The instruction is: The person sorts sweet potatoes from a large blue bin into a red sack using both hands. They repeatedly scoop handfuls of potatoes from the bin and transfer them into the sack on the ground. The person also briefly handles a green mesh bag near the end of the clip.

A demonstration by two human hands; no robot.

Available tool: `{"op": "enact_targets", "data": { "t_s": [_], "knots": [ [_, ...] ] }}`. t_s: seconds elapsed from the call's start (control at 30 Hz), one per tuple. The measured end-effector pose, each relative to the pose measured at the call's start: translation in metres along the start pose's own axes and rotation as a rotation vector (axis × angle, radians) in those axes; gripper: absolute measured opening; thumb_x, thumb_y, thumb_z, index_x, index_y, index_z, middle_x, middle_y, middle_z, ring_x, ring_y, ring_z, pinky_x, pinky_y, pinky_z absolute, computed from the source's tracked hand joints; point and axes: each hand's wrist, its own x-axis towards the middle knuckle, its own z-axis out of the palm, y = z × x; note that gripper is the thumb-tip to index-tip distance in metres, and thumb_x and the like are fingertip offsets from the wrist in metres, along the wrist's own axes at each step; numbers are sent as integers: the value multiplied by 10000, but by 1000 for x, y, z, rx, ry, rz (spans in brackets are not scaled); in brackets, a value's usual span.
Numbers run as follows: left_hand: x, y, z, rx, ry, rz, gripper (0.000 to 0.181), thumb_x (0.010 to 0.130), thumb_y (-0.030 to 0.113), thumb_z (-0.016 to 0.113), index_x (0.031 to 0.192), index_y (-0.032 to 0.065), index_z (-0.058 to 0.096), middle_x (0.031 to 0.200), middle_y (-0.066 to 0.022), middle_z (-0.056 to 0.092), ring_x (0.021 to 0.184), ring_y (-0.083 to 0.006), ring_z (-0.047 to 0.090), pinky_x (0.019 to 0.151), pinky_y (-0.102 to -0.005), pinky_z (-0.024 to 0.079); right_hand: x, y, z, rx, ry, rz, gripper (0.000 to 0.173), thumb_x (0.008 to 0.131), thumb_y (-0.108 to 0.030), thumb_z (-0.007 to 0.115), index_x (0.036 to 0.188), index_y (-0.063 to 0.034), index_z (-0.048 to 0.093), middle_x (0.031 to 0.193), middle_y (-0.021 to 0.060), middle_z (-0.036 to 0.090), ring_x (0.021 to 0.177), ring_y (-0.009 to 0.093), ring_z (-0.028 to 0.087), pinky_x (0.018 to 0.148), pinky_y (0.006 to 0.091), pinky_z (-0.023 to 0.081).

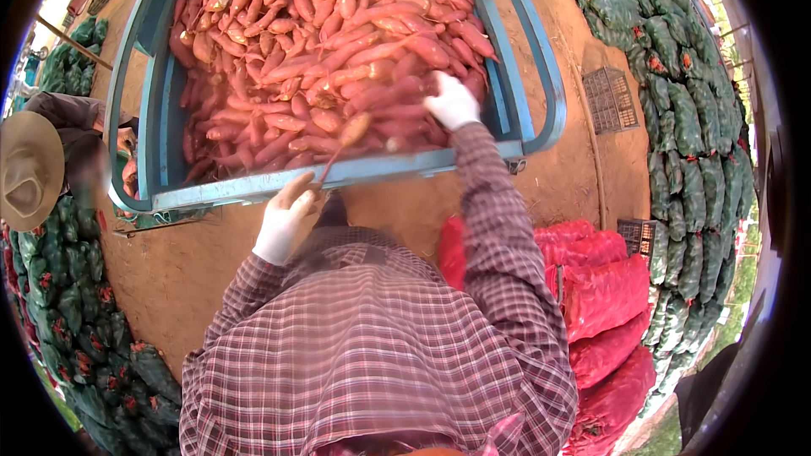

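Note:
A blue metal bin (298, 178) full of reddish sweet potatoes (304, 63) stands before me. My right hand (453, 101), in a white glove, reaches over the bin's near rim and touches the sweet potatoes at the right side; whether its fingers grip one is hidden. My left hand (289, 216), in a white glove with soiled fingers, is just on my side of the near rim. Its fingertips are at the thin root tail of one yellowish sweet potato (355, 129), which points up into the bin; the fingers look apart, but a hold on the tail cannot be told.
Filled red mesh sacks (605, 294) are stacked at the right, beside black plastic crates (610, 100). Green mesh sacks (690, 114) form a long stack farther right, with more green sacks (70, 304) at the left. A person in a hat (30, 171) is beside the bin's left side.

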Motion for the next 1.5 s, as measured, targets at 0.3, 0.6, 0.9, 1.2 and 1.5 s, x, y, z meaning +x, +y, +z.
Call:
{"op": "enact_targets", "data": {
  "t_s": [0.3, 0.6, 0.9, 1.2, 1.5],
  "knots": [
    [81, 38, -56, -330, -193, 16, 766, 982, 342, 678, 1566, -2, 321, 1415, -207, 560, 1262, -313, 595, 1021, -402, 505, -2, -110, 21, -227, -101, -173, 362, 856, -449, 639, 1131, -223, 708, 961, 127, 690, 890, 344, 674, 770, 487, 539],
    [155, 48, -72, -918, -252, -297, 502, 1019, 411, 570, 1349, 37, 522, 1095, -109, 647, 984, -287, 645, 817, -455, 557, 126, -40, 4, -357, 171, 316, 461, 783, -311, 744, 1186, -96, 682, 1174, 172, 682, 1044, 368, 683, 902, 442, 563],
    [164, 47, -97, -842, -324, -336, 580, 1008, 460, 586, 1357, 8, 482, 1059, -130, 650, 967, -318, 644, 763, -427, 560, 106, 83, 70, 1140, -83, 473, 558, 856, -357, 703, 1320, -63, 605, 1057, 120, 715, 842, 269, 681, 701, 390, 557],
    [172, 25, 10, -64, -321, -22, 631, 1073, 339, 517, 1539, -36, 318, 1356, -193, 527, 1200, -250, 547, 1013, -332, 463, -51, -84, 63, 1438, -221, 101, 545, 952, -279, 632, 1411, -5, 526, 1307, 102, 642, 1168, 229, 629, 984, 375, 531],
    [84, 46, 94, 68, -971, -231, 689, 1048, 445, 551, 1517, -38, 406, 1433, -221, 558, 1329, -286, 568, 991, -392, 538, -247, 19, -30, 1660, 495, 325, 519, 976, -496, 616, 1193, -25, 620, 1091, 84, 693, 895, 197, 699, 716, 274, 583]
  ]
}}
